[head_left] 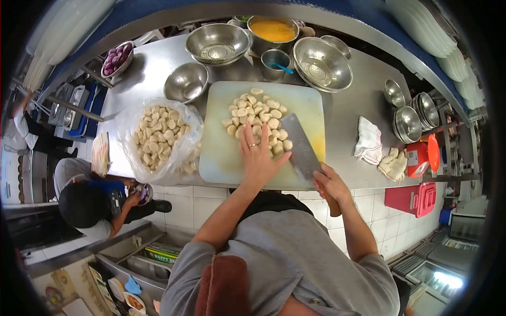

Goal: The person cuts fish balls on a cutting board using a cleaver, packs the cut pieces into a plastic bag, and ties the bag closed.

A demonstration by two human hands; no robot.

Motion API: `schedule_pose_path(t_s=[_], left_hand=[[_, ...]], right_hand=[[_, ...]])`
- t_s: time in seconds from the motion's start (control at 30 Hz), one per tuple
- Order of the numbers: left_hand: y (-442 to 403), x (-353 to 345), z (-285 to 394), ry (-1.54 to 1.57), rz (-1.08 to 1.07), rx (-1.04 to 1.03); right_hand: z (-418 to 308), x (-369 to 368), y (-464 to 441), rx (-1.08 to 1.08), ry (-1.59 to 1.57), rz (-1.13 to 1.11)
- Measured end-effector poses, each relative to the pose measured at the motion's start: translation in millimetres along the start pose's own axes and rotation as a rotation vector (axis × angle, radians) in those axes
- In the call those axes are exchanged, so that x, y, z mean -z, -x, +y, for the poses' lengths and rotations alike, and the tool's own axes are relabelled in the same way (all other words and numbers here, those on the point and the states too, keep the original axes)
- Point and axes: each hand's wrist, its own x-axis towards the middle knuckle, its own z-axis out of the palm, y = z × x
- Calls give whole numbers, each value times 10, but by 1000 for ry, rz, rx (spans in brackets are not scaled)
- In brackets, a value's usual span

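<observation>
A pile of pale rounded pieces (256,109), resembling button mushrooms, lies on a white cutting board (226,160) with yellowish stains. At the pile's near edge, my left hand (257,160) rests with its fingers spread, fingertips on the pieces; a ring is on one finger. My right hand (333,184) is wrapped round the wooden handle of a cleaver (300,147). Its broad grey blade points away from me, beside the right side of the pile, low over the board. Left of the board, an open clear plastic bag (195,126) holds many more of the same pieces.
Behind the board stand metal colanders (219,45), a pot of orange liquid (273,30) and an empty steel bowl (186,82). Cloths (368,139) and stacked bowls (407,124) are at right. A co-worker (87,205) sits low at left. A shelf (316,17) overhangs the back.
</observation>
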Motion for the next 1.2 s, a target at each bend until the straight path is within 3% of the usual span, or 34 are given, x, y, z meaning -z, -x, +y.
schedule_pose_path(t_s=[0.17,0.27,0.53,0.77,1.0,1.2], left_hand=[[-162,-267,212,-135,259,70],[-186,-349,190,-158,309,76],[-256,-308,352,-33,338,56],[-308,-420,440,62,374,15],[-512,-34,497,104,469,-8],[-743,873,212,31,582,8]], right_hand=[[-33,-102,-162,24,43,-160],[-15,-114,-261,10,15,-176],[14,-66,-223,42,-32,-244],[-151,29,18,30,-12,-172],[-429,-215,190,16,-52,-82],[-1124,-693,111,158,56,-266]])
